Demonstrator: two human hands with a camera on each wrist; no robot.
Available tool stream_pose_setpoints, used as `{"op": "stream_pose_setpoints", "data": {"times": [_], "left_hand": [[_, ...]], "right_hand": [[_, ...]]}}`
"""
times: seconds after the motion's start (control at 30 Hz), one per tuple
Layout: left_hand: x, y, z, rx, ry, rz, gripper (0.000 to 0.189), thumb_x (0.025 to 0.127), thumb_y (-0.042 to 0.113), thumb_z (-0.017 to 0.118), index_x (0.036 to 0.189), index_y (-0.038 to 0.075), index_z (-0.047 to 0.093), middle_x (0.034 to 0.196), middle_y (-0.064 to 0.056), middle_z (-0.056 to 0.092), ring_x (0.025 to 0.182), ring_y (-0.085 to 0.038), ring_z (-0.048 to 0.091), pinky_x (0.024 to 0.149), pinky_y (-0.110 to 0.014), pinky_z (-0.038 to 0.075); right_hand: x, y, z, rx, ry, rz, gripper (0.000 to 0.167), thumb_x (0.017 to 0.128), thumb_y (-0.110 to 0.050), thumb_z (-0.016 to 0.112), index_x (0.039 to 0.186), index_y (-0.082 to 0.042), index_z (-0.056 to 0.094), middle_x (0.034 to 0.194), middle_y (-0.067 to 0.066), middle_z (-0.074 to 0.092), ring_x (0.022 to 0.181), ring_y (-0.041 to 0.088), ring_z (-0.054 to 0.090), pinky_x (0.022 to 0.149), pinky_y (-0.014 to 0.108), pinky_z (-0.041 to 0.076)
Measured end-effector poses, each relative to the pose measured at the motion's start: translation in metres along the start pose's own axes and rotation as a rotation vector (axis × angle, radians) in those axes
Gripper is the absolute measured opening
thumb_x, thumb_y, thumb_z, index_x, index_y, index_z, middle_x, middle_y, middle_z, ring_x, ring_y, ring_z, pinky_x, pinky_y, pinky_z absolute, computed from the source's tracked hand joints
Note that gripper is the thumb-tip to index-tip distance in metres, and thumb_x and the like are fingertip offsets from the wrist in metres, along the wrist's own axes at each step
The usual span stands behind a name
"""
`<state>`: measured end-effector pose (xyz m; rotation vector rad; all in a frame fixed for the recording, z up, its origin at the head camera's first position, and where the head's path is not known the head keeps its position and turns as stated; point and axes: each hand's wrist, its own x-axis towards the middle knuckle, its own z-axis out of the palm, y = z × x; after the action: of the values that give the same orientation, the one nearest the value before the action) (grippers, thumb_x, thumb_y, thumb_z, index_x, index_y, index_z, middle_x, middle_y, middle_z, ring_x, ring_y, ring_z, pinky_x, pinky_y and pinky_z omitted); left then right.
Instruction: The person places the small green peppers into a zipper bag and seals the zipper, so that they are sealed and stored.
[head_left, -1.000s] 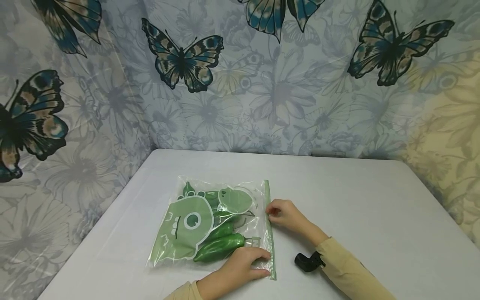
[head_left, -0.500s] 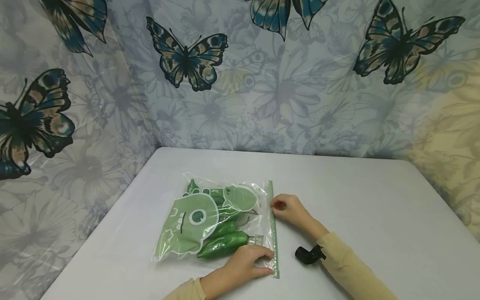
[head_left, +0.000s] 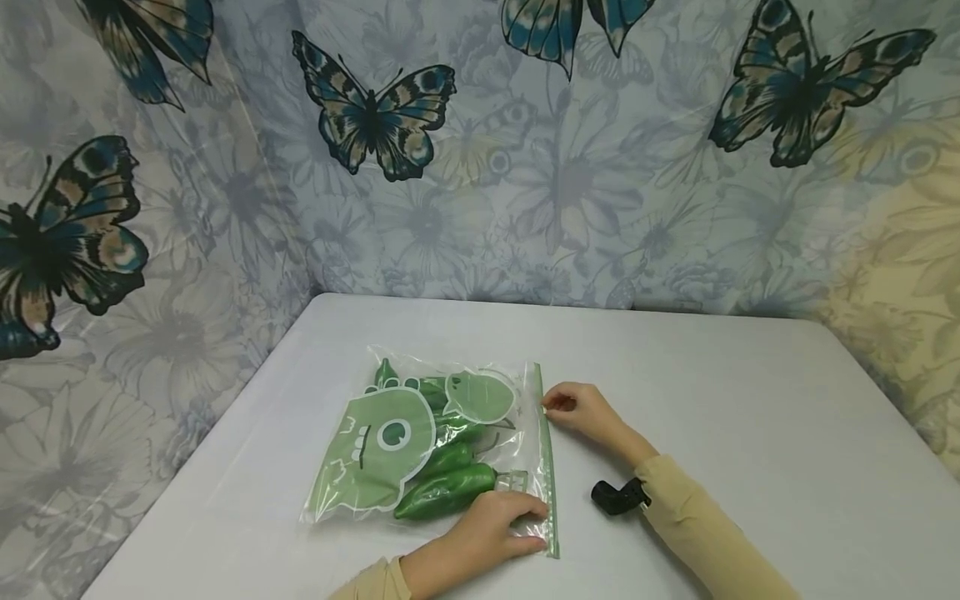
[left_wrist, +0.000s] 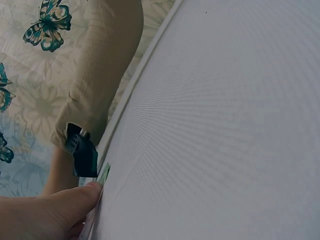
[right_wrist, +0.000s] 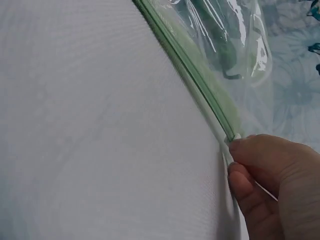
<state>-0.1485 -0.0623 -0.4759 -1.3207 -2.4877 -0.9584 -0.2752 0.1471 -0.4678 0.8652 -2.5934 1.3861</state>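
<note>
A clear zip bag (head_left: 517,450) with a printed green one-eyed monster (head_left: 390,450) lies flat on the white table. Inside it are several glossy green peppers (head_left: 446,492). My right hand (head_left: 588,412) pinches the upper end of the green zip strip (right_wrist: 192,75) between thumb and forefinger; a small pale piece shows at the fingertips in the right wrist view. Across the bag's near corner lies my left hand (head_left: 491,529), thumb and forefinger spread apart, both tips at the strip's lower end. In the left wrist view its thumb (left_wrist: 80,200) touches the bag's edge.
The white table (head_left: 712,417) extends to the right and behind the bag. A black wrist-mounted device (head_left: 618,497) juts from the right sleeve (head_left: 712,533). Butterfly-printed cloth (head_left: 480,208) hangs along the table's back and left sides.
The head view has shifted slightly, so the whole scene sits a little further right. My right hand stays at the strip's upper end and my left hand keeps its place on the bag.
</note>
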Motion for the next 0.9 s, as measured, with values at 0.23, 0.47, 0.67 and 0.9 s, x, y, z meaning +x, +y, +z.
{"op": "stream_pose_setpoints", "data": {"times": [0.23, 0.47, 0.67, 0.9], "left_hand": [[0.002, -0.001, 0.0, 0.018, 0.0, 0.013, 0.026, 0.072, 0.024, 0.074, 0.093, 0.011, 0.065, 0.091, 0.007, 0.064, 0.088, 0.003, 0.054, 0.079, -0.008, 0.037], [0.0, -0.001, 0.001, 0.006, 0.002, 0.01, 0.026, 0.073, 0.025, 0.074, 0.093, 0.012, 0.065, 0.092, 0.008, 0.064, 0.089, 0.003, 0.054, 0.081, -0.009, 0.037], [0.001, 0.001, 0.0, -0.004, 0.015, 0.013, 0.026, 0.072, 0.024, 0.074, 0.093, 0.011, 0.065, 0.092, 0.007, 0.064, 0.089, 0.002, 0.054, 0.081, -0.009, 0.037], [0.001, 0.0, 0.002, -0.013, 0.019, 0.007, 0.028, 0.071, 0.024, 0.075, 0.093, 0.011, 0.065, 0.092, 0.007, 0.065, 0.09, 0.001, 0.055, 0.081, -0.01, 0.037]], "right_hand": [[-0.001, -0.028, -0.008, 0.073, 0.002, -0.08, 0.014, 0.071, 0.015, 0.064, 0.083, 0.009, 0.062, 0.075, 0.016, 0.059, 0.067, 0.025, 0.054, 0.061, 0.03, 0.048], [0.003, -0.01, -0.001, -0.018, -0.052, -0.188, 0.015, 0.073, 0.012, 0.064, 0.081, -0.001, 0.062, 0.077, 0.005, 0.06, 0.065, 0.012, 0.051, 0.058, 0.025, 0.045], [0.006, -0.003, 0.002, -0.094, -0.077, -0.192, 0.015, 0.075, 0.007, 0.064, 0.084, -0.005, 0.063, 0.081, -0.001, 0.06, 0.068, 0.01, 0.051, 0.06, 0.025, 0.045], [0.007, -0.006, 0.001, -0.108, -0.083, -0.135, 0.012, 0.075, 0.006, 0.065, 0.083, -0.002, 0.062, 0.073, -0.003, 0.057, 0.065, 0.009, 0.05, 0.057, 0.024, 0.045]]}}
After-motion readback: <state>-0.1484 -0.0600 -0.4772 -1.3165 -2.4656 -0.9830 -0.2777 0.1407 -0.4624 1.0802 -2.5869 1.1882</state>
